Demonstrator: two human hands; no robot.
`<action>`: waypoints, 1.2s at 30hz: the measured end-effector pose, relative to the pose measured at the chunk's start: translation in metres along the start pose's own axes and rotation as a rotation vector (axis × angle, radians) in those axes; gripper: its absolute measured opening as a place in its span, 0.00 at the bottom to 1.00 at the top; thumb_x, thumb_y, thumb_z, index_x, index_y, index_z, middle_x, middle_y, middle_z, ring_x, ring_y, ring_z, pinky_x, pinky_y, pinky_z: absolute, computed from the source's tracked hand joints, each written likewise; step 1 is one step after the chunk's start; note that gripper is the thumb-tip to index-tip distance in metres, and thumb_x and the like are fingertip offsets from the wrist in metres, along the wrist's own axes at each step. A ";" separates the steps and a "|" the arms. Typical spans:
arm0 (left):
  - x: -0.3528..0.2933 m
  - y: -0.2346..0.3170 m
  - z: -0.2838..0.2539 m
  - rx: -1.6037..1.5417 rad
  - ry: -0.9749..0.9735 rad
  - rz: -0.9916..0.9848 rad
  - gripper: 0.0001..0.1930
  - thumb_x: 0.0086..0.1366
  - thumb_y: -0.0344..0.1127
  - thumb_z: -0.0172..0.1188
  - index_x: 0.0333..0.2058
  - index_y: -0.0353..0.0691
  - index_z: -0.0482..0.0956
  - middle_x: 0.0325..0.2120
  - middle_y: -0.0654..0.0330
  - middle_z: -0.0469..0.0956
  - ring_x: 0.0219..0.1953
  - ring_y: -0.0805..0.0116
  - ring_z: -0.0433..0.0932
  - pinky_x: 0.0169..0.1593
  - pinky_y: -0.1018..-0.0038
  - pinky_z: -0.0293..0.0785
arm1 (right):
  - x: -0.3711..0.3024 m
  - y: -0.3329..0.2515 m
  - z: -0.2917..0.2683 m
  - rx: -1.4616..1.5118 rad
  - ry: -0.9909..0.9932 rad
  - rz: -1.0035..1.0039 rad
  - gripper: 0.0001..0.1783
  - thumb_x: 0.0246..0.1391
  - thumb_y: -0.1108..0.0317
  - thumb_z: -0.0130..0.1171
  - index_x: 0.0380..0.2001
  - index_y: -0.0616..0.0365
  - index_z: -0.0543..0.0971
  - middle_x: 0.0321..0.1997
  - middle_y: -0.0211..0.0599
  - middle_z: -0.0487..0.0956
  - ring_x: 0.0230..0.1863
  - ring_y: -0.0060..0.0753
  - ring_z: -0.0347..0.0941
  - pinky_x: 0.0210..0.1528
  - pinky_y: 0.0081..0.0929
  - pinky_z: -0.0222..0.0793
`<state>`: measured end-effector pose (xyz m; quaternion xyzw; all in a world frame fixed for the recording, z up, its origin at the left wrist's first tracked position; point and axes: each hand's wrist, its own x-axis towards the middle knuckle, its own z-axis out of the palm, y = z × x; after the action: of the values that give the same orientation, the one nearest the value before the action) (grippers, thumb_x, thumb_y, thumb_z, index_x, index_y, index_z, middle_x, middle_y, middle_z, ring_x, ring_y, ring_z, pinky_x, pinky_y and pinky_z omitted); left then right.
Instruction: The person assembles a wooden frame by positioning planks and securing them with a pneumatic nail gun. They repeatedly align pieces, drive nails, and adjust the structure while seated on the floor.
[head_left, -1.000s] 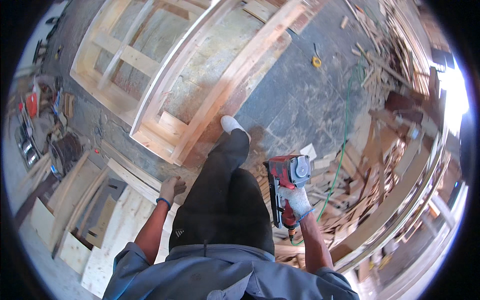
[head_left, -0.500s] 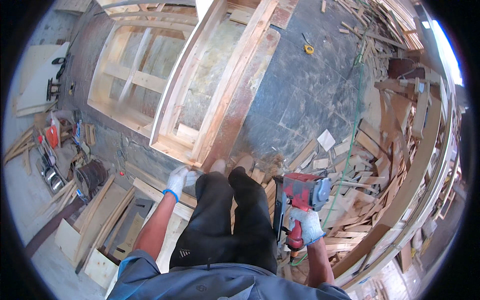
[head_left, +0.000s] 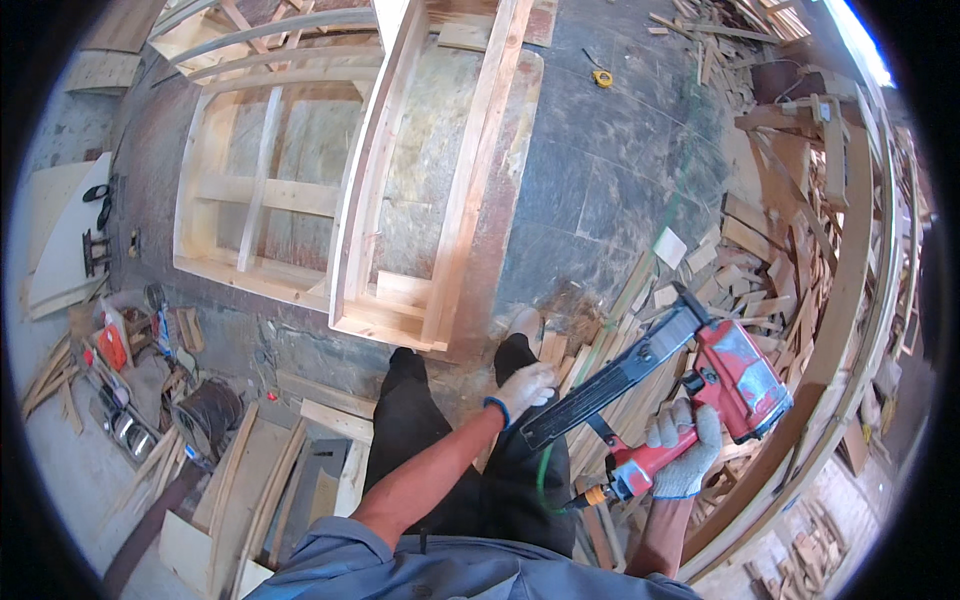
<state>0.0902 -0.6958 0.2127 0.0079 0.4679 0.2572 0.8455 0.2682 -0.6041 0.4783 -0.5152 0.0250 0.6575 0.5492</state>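
Observation:
My right hand [head_left: 690, 445], in a white knitted glove, is wrapped around the grip of a red nail gun [head_left: 740, 375]. The gun lies tilted on its side in the air, its long dark magazine [head_left: 610, 385] slanting down toward my legs. A green air hose [head_left: 543, 480] joins the fitting at the grip's end. My left hand [head_left: 527, 390], gloved in white with a blue cuff, is in front of my knees close to the magazine's lower end. Its fingers look loosely extended and hold nothing I can see; a gap to the magazine is hard to judge.
Ahead of my feet lies a pale timber frame [head_left: 345, 320] with crosspieces. A yellow tape measure [head_left: 602, 78] is on the dark floor beyond. Offcuts [head_left: 750, 240] are heaped at right beside a long curved-looking beam [head_left: 845, 300]. Boards and a dark spool [head_left: 207, 410] stand at left.
My left hand has left the timber frame's near corner and moved right, toward the nail gun. My right hand has raised the gun and turned it sideways. My view and feet have shifted.

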 end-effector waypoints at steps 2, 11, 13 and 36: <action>0.015 -0.042 -0.042 0.961 -0.155 0.786 0.14 0.73 0.41 0.55 0.42 0.36 0.80 0.38 0.60 0.80 0.42 0.70 0.79 0.49 0.72 0.75 | -0.020 0.022 -0.003 0.165 -0.028 0.004 0.18 0.66 0.55 0.54 0.25 0.53 0.68 0.21 0.26 0.64 0.20 0.26 0.61 0.28 0.32 0.62; -0.158 0.167 -0.130 -0.029 0.008 -0.003 0.16 0.68 0.34 0.53 0.51 0.35 0.77 0.19 0.70 0.66 0.19 0.79 0.64 0.24 0.79 0.62 | -0.103 0.173 -0.049 0.329 0.235 0.081 0.17 0.67 0.54 0.54 0.29 0.53 0.71 0.24 0.25 0.69 0.23 0.26 0.65 0.31 0.32 0.66; -0.173 0.190 -0.183 0.136 0.271 0.079 0.14 0.68 0.32 0.53 0.49 0.36 0.78 0.18 0.72 0.62 0.17 0.81 0.60 0.20 0.81 0.57 | -0.109 0.210 -0.047 0.324 0.313 0.136 0.15 0.64 0.55 0.57 0.29 0.53 0.71 0.24 0.27 0.70 0.23 0.28 0.67 0.31 0.33 0.68; 0.032 0.121 -0.297 1.359 0.303 0.176 0.23 0.65 0.41 0.62 0.52 0.29 0.76 0.45 0.51 0.80 0.49 0.57 0.80 0.55 0.65 0.76 | -0.102 0.442 -0.111 0.897 0.543 0.336 0.09 0.64 0.62 0.56 0.33 0.52 0.71 0.23 0.30 0.70 0.20 0.30 0.65 0.28 0.34 0.66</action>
<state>-0.1838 -0.6443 0.0518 0.5368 0.6352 -0.0265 0.5547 -0.0044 -0.9164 0.2628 -0.3707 0.5256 0.5044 0.5761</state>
